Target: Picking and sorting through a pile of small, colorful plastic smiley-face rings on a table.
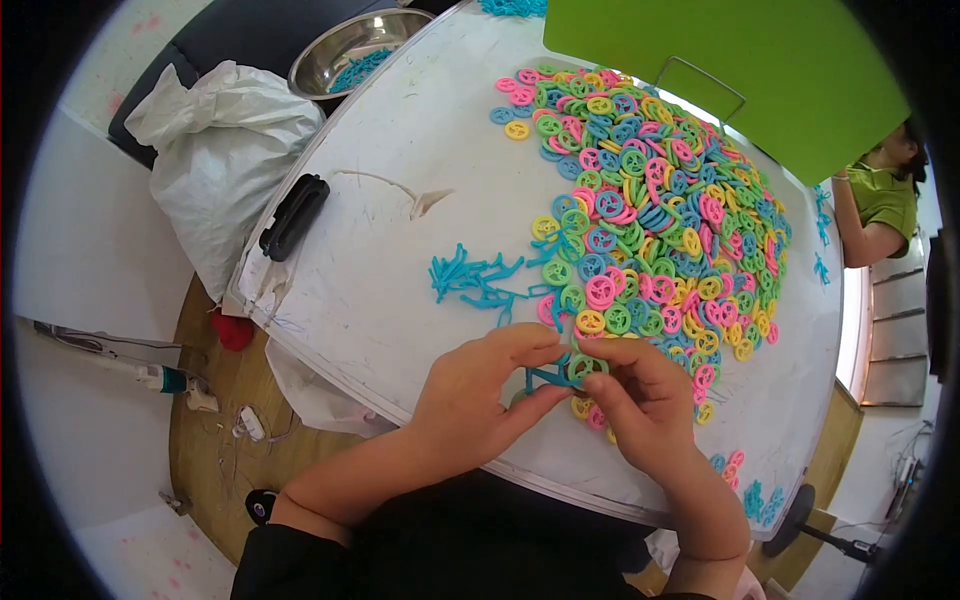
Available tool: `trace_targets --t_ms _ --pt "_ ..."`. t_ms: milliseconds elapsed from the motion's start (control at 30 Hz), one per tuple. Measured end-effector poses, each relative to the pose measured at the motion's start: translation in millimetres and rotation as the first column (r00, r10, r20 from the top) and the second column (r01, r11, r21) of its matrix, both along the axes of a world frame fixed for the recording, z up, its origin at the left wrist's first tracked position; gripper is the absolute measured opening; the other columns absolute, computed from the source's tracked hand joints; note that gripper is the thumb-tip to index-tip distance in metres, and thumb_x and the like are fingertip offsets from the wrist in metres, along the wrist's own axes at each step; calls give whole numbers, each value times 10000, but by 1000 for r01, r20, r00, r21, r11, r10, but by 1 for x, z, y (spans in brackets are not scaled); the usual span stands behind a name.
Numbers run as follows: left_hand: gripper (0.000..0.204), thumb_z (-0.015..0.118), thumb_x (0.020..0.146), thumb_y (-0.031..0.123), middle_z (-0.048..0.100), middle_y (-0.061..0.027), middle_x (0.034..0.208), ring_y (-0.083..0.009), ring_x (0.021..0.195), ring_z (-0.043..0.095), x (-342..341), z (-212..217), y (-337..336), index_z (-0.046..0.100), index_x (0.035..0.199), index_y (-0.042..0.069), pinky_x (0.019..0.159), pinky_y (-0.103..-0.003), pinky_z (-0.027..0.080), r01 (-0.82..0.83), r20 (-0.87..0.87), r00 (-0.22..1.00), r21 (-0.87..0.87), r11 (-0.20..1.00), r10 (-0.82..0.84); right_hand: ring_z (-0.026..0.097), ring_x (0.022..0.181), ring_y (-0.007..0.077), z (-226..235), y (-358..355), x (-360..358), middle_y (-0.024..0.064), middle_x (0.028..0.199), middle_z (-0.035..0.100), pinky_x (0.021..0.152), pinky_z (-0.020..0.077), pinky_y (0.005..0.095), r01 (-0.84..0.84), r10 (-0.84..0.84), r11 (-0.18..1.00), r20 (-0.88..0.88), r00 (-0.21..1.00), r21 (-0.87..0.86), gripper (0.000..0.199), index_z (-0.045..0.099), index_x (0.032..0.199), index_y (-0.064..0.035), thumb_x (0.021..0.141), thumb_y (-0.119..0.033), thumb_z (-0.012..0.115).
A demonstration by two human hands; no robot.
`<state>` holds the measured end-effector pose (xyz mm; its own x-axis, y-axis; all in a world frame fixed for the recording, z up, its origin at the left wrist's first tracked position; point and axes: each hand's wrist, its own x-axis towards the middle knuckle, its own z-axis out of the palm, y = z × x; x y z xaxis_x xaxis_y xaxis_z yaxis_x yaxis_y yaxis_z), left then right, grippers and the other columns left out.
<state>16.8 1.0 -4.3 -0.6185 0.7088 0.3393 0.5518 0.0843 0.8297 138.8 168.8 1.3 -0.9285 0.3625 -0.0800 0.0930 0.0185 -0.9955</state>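
Both hands meet at the near edge of a white table (400, 230). The left hand (470, 395) is curled, its thumb and fingers pinched on a thin blue plastic strip (548, 377) that runs across to the right. The right hand (640, 400) is also curled, fingertips closed on a green ring (583, 366) that sits at the end of that strip, right between the two hands. Just beyond the fingers, touching the far side of the hands, spreads a wide heap of rings (650, 220) in pink, yellow, green and blue, covering much of the table's right half. A few rings lie half hidden under the right hand. To the left of the heap, near the left hand's knuckles, lies a small tangle of blue scraps (470, 277). At the table's far left edge sit a black handle (294, 216), a white sack (225, 150) and a steel bowl (350, 50). A green board (740, 60) stands behind the heap, and another person in a green shirt (885, 200) is at the far right.
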Motion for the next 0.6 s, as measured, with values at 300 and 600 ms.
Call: trace_targets --t_ms 300,600 --pt "399 872 745 102 621 -65 1153 -223 999 670 -6 -2 -8 707 1106 61 840 -323 522 44 15 999 -31 999 -43 634 707 181 14 11 -8 80 849 646 586 508 309 -160 208 897 -75 975 412 404 661 1229 -58 839 -24 764" --pt "342 849 764 78 664 -97 1099 -250 949 695 6 1 -9 711 1077 54 799 -348 556 -14 117 993 -109 994 27 645 697 130 21 1 -2 59 833 646 584 508 284 -179 146 969 189 971 170 375 638 1270 -46 902 -52 714"
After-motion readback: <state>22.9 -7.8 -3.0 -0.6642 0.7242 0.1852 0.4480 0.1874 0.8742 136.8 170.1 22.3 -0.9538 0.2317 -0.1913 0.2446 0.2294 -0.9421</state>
